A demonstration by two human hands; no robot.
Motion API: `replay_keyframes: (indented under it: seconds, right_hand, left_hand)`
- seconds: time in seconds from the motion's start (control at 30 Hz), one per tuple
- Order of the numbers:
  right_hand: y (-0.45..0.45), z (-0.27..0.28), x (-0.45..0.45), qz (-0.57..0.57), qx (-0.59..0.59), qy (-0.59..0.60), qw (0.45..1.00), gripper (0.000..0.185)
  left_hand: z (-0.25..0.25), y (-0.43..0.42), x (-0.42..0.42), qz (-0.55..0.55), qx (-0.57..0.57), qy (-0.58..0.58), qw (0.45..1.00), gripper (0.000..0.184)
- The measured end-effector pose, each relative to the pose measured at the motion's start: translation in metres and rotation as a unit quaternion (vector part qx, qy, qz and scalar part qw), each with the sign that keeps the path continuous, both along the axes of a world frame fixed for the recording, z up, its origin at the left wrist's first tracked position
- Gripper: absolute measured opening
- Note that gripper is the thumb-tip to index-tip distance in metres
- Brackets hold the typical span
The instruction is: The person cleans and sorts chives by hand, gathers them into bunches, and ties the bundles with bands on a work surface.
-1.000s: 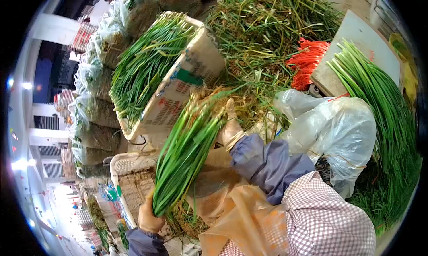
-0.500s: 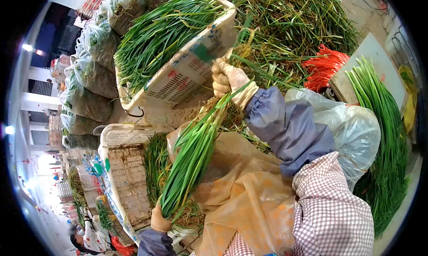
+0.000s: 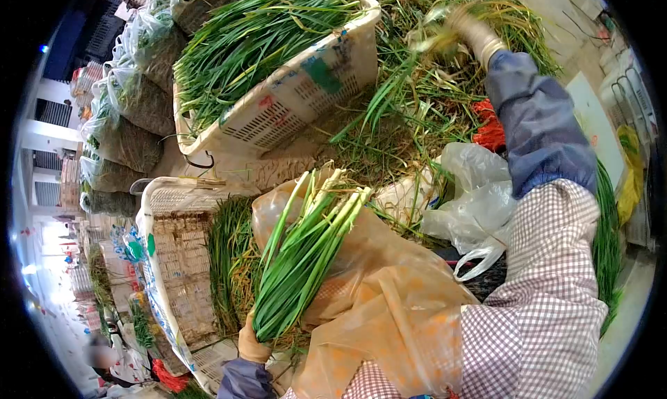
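"Green leaves are gripped where?"

"By the left hand [image 3: 251,342], low down. The leafy end of the green bunch [image 3: 306,260] is held there, and its pale ends are pointed up. Some leaf tips are hidden by the fingers."

"Are the hands kept together?"

"No, they are held well apart. The right hand [image 3: 474,29] is stretched out at the waste pile [image 3: 406,131]. It is badly blurred, so it cannot be told if the fingers are closed, or if the yellowish bits by it are held."

"What is seen around the bunch?"

"The tan plastic sheet [image 3: 389,302] is spread over the lap, behind it. The lower basket [image 3: 182,260] is set to its left, with more greens beside it. The upper basket [image 3: 299,86] is filled with long leaves, but its top is cut off by the picture edge."

"And what is covered by the right sleeve [image 3: 542,121]?"

"Part of the board [image 3: 592,110] and some of the red ties [image 3: 490,128]. The clear bag [image 3: 479,208] is crumpled below. What is in it cannot be told."

"Is anyone else shown?"

"Another person [image 3: 132,361] is partly seen, low on the left."
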State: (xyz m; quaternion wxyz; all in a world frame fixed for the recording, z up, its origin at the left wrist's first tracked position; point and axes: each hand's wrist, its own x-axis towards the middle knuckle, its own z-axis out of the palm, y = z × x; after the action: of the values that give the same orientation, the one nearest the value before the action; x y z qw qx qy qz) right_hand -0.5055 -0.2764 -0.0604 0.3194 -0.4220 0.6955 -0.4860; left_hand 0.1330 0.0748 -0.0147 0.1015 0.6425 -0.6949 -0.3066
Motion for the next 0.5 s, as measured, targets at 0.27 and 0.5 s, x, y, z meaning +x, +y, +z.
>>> replay_keyframes:
  seconds: [0.27, 0.5]
  right_hand:
    - [0.12, -0.013, 0.209, 0.525, 0.121, -0.181, 0.823, 0.089]
    - [0.153, -0.037, 0.265, 0.42, -0.074, 0.206, 0.881, 0.027]
  left_hand:
    - [0.004, 0.0, -0.006, -0.013, -0.052, -0.065, 0.996, 0.07]
    - [0.018, 0.014, -0.016, -0.024, -0.132, -0.164, 0.977, 0.077]
